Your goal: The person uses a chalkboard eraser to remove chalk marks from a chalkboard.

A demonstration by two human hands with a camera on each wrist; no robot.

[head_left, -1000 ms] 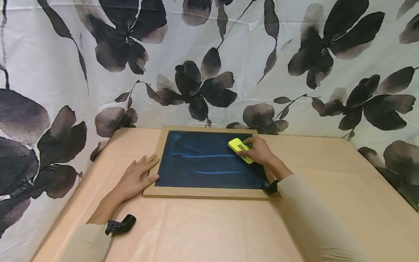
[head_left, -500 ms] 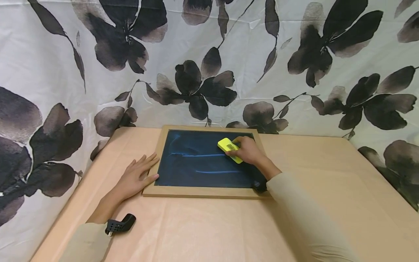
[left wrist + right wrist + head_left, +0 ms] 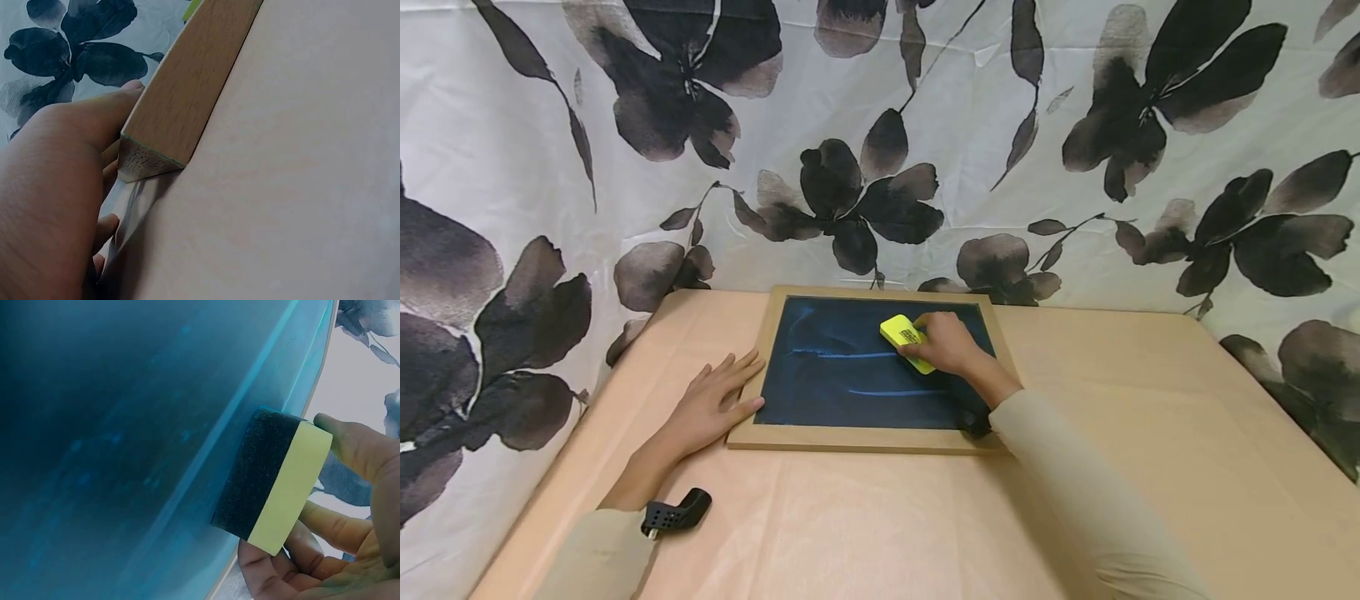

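Observation:
A wood-framed chalkboard (image 3: 850, 408) lies on the table, with blue chalk lines (image 3: 895, 393) across its dark face. My right hand (image 3: 953, 343) grips a yellow board eraser (image 3: 904, 335) between thumb and fingers. In the right wrist view the eraser's black felt (image 3: 259, 475) sits against the board, close beside a blue line. My left hand (image 3: 709, 408) rests with fingers spread along the left edge of the frame, the thumb on its wood. The left wrist view has this hand (image 3: 56, 187) beside the frame's corner (image 3: 153, 156).
The table (image 3: 865, 525) has a smooth peach cover. Behind it and at the left hangs a white cloth (image 3: 977, 108) with dark flowers. A black wrist device (image 3: 676, 512) sits on the left wrist, another (image 3: 974, 420) on the right wrist over the board.
My right hand has slid the eraser leftward across the board, shortening the upper blue line's visible part. The left hand has stayed in place.

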